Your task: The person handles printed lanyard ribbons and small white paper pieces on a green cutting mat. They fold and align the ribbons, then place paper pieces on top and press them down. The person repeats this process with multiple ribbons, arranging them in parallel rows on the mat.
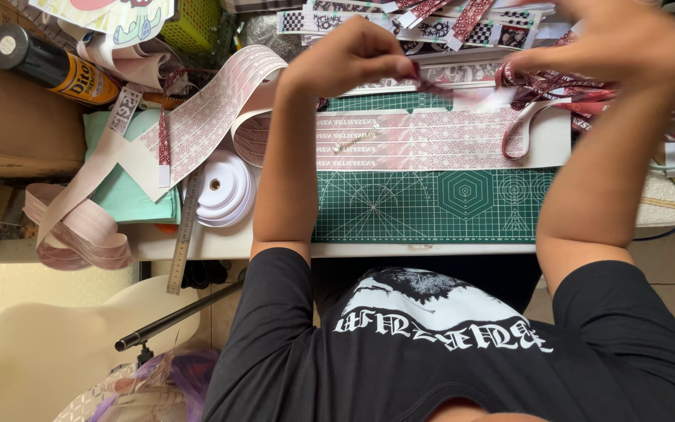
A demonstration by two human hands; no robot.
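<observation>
Left hand (353, 59) and right hand (611, 43) pinched on a dark-red ribbon (462, 87). Stretched left to right above the green mat (431, 203). Slightly blurred.

Single head view, steeply downward, close over cutting mat (431, 207)

Both arms reach forward, left hand (353, 59) and right hand (611, 43) with fingers pinched.

Cutting mat (400, 207): matt green plastic, smooth. Ruler (185, 230): dull brushed metal. Dark red ribbon (541, 82) is woven cloth, tape rolls (224, 191) glossy white, box (9, 125) plain cardboard.
</observation>
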